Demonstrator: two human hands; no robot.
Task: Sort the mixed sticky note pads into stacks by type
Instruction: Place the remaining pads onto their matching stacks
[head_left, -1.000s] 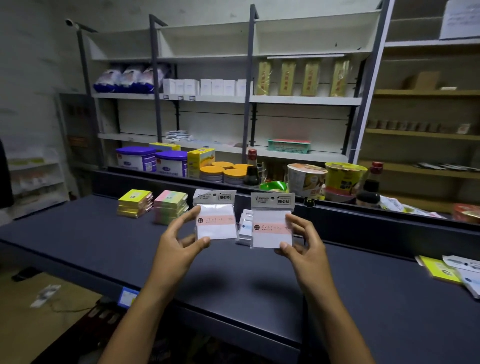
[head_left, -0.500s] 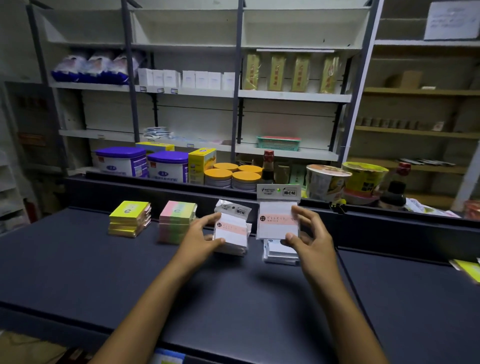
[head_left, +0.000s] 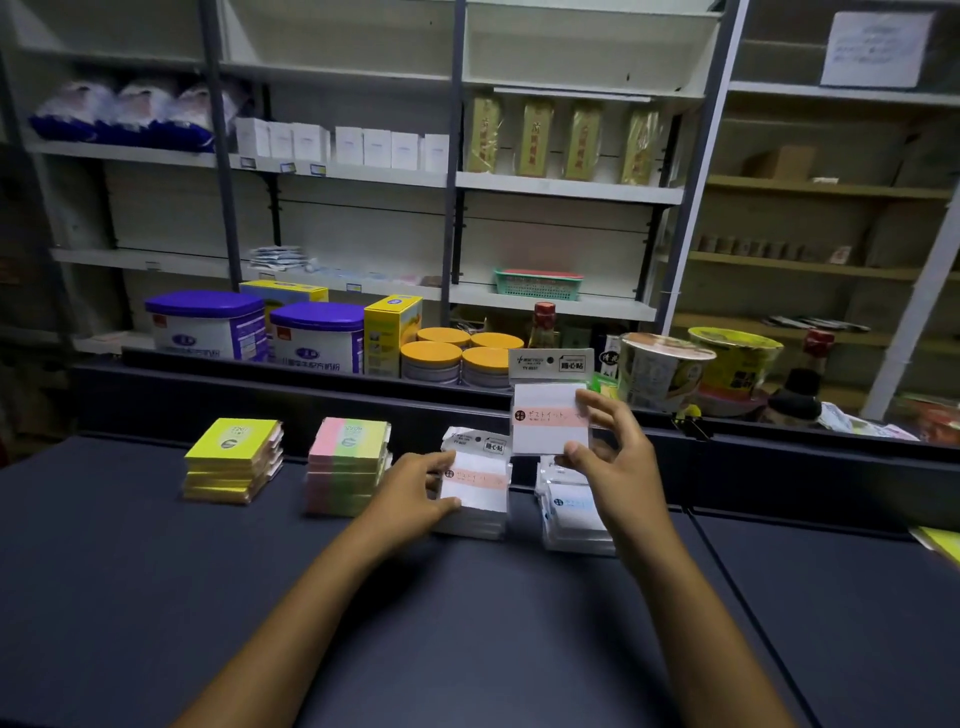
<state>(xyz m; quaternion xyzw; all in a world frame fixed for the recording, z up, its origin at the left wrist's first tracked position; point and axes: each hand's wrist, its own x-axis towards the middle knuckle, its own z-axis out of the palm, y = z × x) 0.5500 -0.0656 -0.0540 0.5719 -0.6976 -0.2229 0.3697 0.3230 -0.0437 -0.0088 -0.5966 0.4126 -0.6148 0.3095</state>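
Four stacks of sticky note pads stand in a row on the dark counter (head_left: 467, 623): a yellow stack (head_left: 232, 460), a pink-and-green stack (head_left: 347, 464), a stack of white packs with a pink band (head_left: 478, 512), and a stack of white packs with blue print (head_left: 574, 512). My left hand (head_left: 415, 493) grips the top pink-banded pack (head_left: 480, 475) as it lies on its stack. My right hand (head_left: 608, 452) pinches another pink-banded pack (head_left: 548, 410) by its right edge, upright in the air above the blue-print stack.
Behind the counter's raised back edge (head_left: 311, 384) stand purple-lidded tubs (head_left: 208, 325), orange-lidded jars (head_left: 457, 356), noodle cups (head_left: 662, 366) and bottles. Shelving fills the wall. A yellow pad (head_left: 943, 540) lies at the counter's far right.
My left hand has lowered its pink-banded pack onto the white stack. My right hand still holds its pack upright, now slightly to the right. The camera has moved closer to the counter.
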